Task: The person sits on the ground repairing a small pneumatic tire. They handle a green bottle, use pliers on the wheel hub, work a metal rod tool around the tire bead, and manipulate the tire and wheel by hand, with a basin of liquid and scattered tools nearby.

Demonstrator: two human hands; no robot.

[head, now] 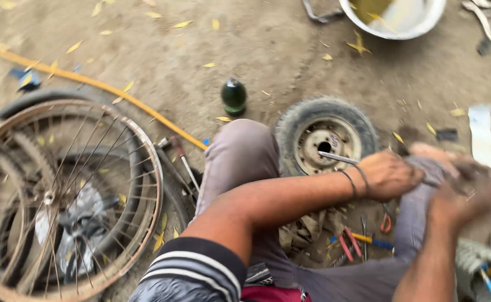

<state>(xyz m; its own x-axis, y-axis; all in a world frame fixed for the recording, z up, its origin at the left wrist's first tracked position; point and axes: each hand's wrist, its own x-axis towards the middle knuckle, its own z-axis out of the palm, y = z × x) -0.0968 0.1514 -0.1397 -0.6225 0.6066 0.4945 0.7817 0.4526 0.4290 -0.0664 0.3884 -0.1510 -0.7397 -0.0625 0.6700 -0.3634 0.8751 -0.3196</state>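
Note:
My left hand (388, 176), with thin bangles on the wrist, reaches across my lap to my raised right knee (424, 168) in grey trousers, its fingers curled there. My right hand (461, 204) is just right of it, blurred by motion and pressed against a dark, smeared thing (475, 168) that I cannot make out. A thin metal rod (337, 157) sticks out leftward from behind my left wrist, over a small tyre; whether a hand holds it is unclear.
A small tyre on a rusty rim (323, 137) lies ahead. A spoked bicycle wheel (60, 201) lies left, with a yellow hose (100, 86) behind it. There is a dark green bottle (234, 96), a metal basin (393, 19), and pliers and screwdrivers (363, 240) on dirt.

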